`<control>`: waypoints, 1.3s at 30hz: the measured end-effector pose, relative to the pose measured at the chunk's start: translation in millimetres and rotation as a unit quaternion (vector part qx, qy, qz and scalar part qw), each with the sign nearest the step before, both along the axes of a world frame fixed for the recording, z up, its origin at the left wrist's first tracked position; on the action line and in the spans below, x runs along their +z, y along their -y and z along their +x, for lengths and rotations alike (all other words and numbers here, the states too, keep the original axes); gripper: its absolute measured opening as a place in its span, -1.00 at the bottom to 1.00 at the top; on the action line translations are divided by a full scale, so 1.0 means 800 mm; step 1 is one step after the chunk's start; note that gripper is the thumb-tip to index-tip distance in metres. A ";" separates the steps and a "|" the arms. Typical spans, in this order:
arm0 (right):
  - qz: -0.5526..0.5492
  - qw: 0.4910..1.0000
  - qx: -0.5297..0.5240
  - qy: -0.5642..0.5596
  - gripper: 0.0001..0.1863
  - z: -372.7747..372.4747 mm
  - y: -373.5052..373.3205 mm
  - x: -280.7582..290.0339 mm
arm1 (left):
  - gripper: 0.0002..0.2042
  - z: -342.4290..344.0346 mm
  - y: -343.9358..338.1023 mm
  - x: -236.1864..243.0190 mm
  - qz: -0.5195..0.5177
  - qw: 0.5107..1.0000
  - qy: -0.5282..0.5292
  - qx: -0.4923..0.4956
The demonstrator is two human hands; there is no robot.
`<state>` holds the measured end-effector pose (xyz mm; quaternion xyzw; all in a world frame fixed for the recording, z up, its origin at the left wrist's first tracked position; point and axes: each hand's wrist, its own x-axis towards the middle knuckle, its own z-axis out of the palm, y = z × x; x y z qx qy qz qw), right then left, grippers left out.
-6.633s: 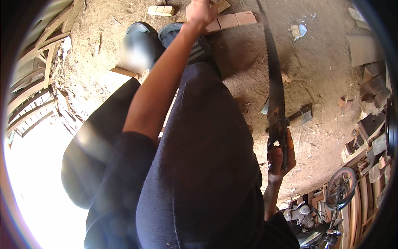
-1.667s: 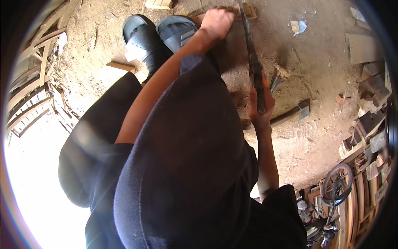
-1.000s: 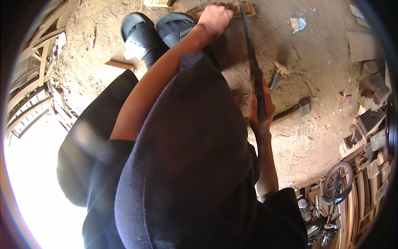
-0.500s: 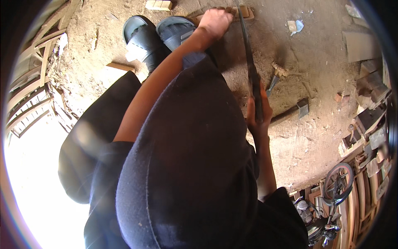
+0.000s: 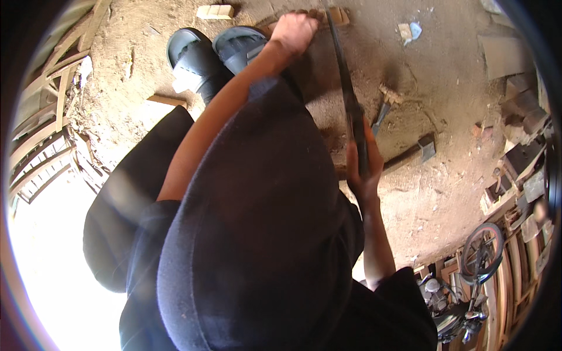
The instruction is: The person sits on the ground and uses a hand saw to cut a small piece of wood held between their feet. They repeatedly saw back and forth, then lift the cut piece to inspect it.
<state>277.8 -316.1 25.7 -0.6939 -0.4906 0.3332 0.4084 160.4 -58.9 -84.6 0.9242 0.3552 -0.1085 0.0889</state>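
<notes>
Right fingers (image 5: 373, 143) grip the saw (image 5: 349, 96), its blade (image 5: 339, 55) beside left fingers (image 5: 309, 22) clasping wood (image 5: 340, 16).

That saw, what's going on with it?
The person's right hand holds the saw by its handle, the blade pointing away from the body. The left hand is on a piece of wood on the ground, beside the blade. The blade's far end crosses the wood in this view, but I can't tell how deep any cut is.
</notes>
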 end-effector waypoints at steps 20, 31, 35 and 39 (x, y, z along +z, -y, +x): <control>-0.068 0.997 -0.020 -0.037 -0.45 -0.018 -0.024 -0.019 | -0.66 -0.010 -0.067 -0.030 -0.492 0.765 0.292 0.297; -0.099 0.992 -0.020 -0.073 -0.46 -0.019 -0.003 0.015 | -0.83 -0.004 -0.051 -0.101 -0.409 0.718 0.429 0.365; -0.227 0.965 -0.057 -0.114 -0.46 -0.021 -0.048 0.029 | -0.88 0.001 -0.042 -0.102 -0.422 0.682 0.470 0.370; -0.107 0.993 -0.023 -0.034 -0.48 -0.020 -0.034 0.024 | -0.73 0.010 -0.045 -0.059 -0.337 0.783 0.294 0.432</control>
